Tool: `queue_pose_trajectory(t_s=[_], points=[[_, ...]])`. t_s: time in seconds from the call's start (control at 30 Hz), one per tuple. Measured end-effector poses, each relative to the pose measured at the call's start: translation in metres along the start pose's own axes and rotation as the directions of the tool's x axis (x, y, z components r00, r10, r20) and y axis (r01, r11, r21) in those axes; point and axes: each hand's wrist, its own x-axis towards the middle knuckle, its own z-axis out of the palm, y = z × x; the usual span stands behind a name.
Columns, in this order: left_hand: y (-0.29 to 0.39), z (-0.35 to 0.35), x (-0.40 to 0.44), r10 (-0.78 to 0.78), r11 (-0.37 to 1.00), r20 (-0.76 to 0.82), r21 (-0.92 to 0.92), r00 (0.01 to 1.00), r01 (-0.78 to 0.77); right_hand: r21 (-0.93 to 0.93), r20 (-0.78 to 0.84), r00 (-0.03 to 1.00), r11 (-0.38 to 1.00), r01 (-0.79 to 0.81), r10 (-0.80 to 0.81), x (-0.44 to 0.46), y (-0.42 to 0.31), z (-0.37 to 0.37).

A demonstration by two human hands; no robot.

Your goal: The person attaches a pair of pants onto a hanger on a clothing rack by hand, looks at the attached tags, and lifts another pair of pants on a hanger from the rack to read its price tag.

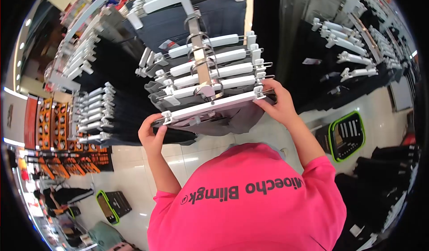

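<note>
A white trouser hanger (214, 106) hangs at the front end of a metal rail (199, 50), with grey trousers (228, 119) clipped below it. My left hand (153, 132) pinches the clip at the hanger's left end, thumb in front and fingers behind. At the right end my right hand (278, 102) grips the other clip in the same way. Behind this hanger, several more white hangers (210, 68) with grey trousers hang close together on the rail. The fingertips behind the clips are partly hidden.
Racks of dark trousers stand at the left (118, 68) and right (308, 63). Green-framed signs lie low at the right (346, 135) and lower left (108, 206). An orange display (53, 123) is at far left, and a person in dark clothes (62, 196) is below it.
</note>
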Motion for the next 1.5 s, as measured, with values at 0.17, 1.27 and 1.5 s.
queue_pose_trajectory(t_s=[0.17,1.27,1.5], points=[[-0.01,-0.002,0.002,-0.095,0.995,0.082,0.012,0.992,0.094,-0.001,-0.08,0.997,1.0,0.016,-0.016,-0.008,0.007,0.007],[-0.053,0.016,-0.026,-0.241,0.814,0.084,-0.525,0.967,0.248,0.106,-0.267,0.957,0.99,-0.089,0.114,-0.043,-0.004,0.027],[-0.068,0.031,-0.079,-0.514,0.597,0.198,-0.616,0.835,0.514,0.418,-0.138,0.915,0.86,-0.293,0.378,-0.088,0.042,0.045]])
